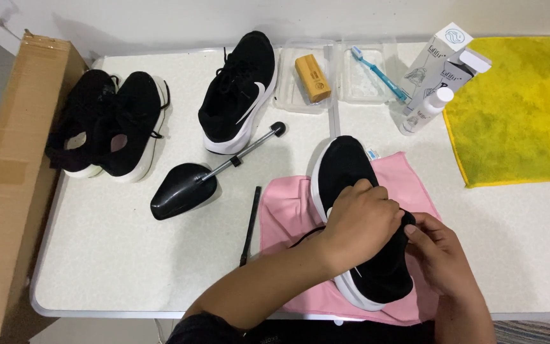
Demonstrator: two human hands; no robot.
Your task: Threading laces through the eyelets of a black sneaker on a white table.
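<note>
A black sneaker with a white sole (351,191) lies on a pink cloth (288,210) at the near edge of the white table (128,255), its long axis running away from the person, toe pointing far. The left hand (361,220) lies over its middle, grip clamped on the upper. The right hand (437,251) touches the heel opening from the right, fingers pinched together there. Both are equally near. A black shoe tree (189,181) lies to the left.
</note>
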